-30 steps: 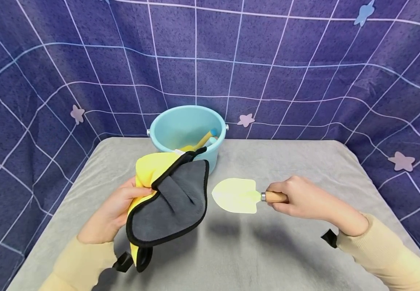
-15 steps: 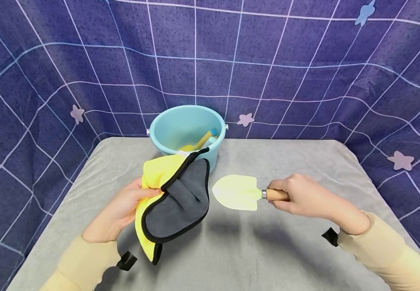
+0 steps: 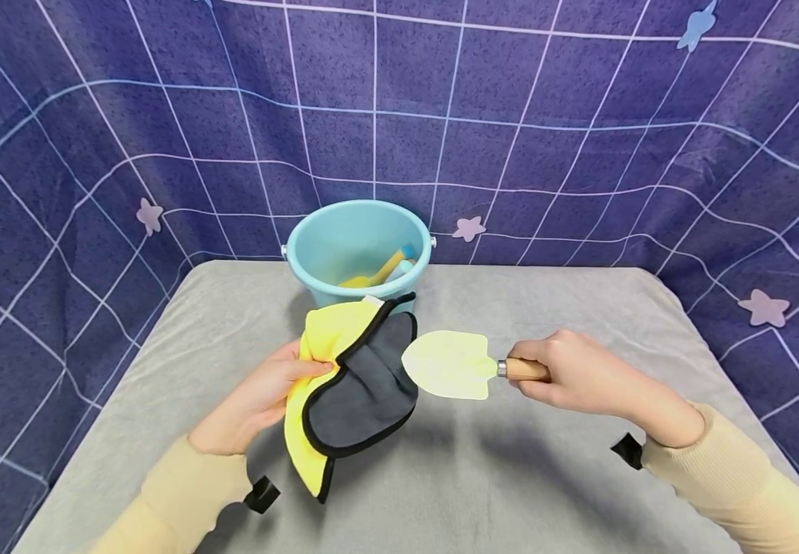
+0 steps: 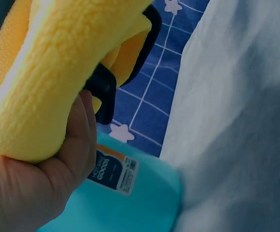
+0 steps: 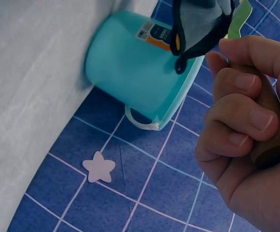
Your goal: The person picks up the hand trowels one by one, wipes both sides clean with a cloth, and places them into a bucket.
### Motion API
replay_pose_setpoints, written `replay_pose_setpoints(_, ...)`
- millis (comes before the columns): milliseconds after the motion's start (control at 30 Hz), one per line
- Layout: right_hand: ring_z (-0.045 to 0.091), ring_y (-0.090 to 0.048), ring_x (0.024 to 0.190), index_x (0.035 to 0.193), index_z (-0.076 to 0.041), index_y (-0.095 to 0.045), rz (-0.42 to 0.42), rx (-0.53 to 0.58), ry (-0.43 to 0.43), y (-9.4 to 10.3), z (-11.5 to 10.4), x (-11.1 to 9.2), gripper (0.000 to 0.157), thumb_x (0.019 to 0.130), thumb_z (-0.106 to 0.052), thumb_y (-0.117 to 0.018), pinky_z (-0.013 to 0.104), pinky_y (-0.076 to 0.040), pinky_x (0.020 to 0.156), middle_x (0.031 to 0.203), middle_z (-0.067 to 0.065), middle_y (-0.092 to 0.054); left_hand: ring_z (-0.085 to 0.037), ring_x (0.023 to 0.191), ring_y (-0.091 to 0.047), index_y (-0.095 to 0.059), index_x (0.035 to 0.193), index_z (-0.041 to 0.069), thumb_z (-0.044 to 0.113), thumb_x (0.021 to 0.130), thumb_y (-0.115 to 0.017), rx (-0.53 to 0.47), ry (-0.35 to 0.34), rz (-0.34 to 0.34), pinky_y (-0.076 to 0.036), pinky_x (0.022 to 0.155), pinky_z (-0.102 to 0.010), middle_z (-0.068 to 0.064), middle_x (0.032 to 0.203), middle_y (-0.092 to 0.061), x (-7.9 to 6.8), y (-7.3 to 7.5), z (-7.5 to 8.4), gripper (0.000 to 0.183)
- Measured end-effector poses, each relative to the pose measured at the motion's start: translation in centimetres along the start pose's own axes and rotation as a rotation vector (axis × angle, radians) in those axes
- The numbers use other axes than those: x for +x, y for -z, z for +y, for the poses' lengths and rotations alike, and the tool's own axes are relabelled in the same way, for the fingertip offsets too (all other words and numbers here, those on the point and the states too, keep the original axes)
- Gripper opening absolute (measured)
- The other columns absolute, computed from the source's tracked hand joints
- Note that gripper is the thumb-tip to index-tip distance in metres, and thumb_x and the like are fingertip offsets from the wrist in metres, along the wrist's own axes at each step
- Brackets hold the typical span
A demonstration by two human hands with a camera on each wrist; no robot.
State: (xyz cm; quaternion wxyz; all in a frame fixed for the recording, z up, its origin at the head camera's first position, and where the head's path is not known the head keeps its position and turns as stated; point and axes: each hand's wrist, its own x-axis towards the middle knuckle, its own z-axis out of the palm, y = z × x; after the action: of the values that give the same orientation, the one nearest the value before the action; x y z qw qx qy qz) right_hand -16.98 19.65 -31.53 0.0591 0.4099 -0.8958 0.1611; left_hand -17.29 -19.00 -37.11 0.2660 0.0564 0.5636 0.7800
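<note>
A yellow and grey cleaning cloth (image 3: 364, 392) with black edging hangs folded from my left hand (image 3: 267, 396), which pinches it between thumb and fingers. In the left wrist view the yellow cloth (image 4: 38, 92) bulges over the palm. My right hand (image 3: 572, 375) grips the wooden handle (image 3: 527, 370) of a pale yellow-green garden trowel (image 3: 447, 365). The trowel's tip points left and meets the cloth's right edge in the head view; whether they touch I cannot tell. Curled fingers wrap the handle (image 5: 270, 121) in the right wrist view.
Behind the cloth stands a light blue bucket (image 3: 316, 265) holding a yellow-handled item (image 3: 390, 265) and other partly hidden things. A grey cloth covers the table (image 3: 544, 477). A dark blue curtain (image 3: 544, 92) with a grid and stars hangs behind and at both sides.
My left hand has moved right with the cloth, bringing it up to the trowel's tip. The trowel has risen slightly, and the right hand has hardly moved.
</note>
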Motion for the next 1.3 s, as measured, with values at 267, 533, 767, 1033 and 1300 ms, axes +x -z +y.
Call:
replay_pose_setpoints(267,-0.009,-0.026,0.051,0.071,-0.026,-0.048,-0.002,0.016,0.005,-0.1,-0.2,0.2,0.025,0.077,-0.013,-0.068,0.013,-0.030,0.044,0.060,-0.021,-0.022,-0.014,0.089,-0.066,-0.049,0.114,0.004,-0.003,0.090,-0.050,0.030,0.031,0.002,-0.055,0.079,-0.029,-0.004,0.098,-0.063,1.7,-1.4,-1.0,0.025)
replay_pose_setpoints(533,-0.009,-0.027,0.050,0.073,-0.026,-0.051,0.003,0.018,0.009,-0.1,-0.4,0.4,0.022,0.077,-0.014,-0.069,0.013,-0.031,0.043,0.059,-0.022,-0.023,-0.014,0.089,-0.065,-0.046,0.121,-0.002,-0.001,0.090,-0.051,0.065,0.057,0.010,-0.055,0.079,-0.028,-0.004,0.099,-0.062,3.8,-3.0,-1.4,0.032)
replay_pose_setpoints(767,-0.009,-0.028,0.050,0.073,-0.025,-0.053,0.023,0.014,0.030,-0.1,-0.4,0.5,0.021,0.076,-0.011,-0.069,0.013,-0.032,0.044,0.059,-0.022,-0.024,-0.013,0.092,-0.063,-0.041,0.129,-0.005,-0.002,0.091,-0.048,0.077,0.055,-0.017,-0.054,0.080,-0.027,-0.005,0.103,-0.059,5.2,-4.1,-1.6,0.039)
replay_pose_setpoints(1033,-0.009,-0.028,0.050,0.072,-0.026,-0.050,0.026,0.013,0.034,-0.1,-0.6,0.8,0.023,0.076,-0.013,-0.068,0.012,-0.031,0.043,0.059,-0.022,-0.023,-0.015,0.092,-0.059,-0.042,0.125,-0.003,-0.005,0.090,-0.044,0.025,0.031,-0.117,-0.051,0.081,-0.026,-0.006,0.103,-0.055,6.4,-5.3,-2.0,0.035)
replay_pose_setpoints(1300,-0.009,-0.028,0.050,0.072,-0.026,-0.050,-0.001,0.011,0.017,-0.3,-0.6,0.9,0.022,0.076,-0.014,-0.068,0.013,-0.031,0.042,0.058,-0.021,-0.024,-0.010,0.085,-0.058,-0.045,0.112,0.003,-0.010,0.086,-0.039,0.004,0.007,-0.117,-0.050,0.076,-0.022,-0.002,0.094,-0.054,6.8,-6.3,-2.4,0.029)
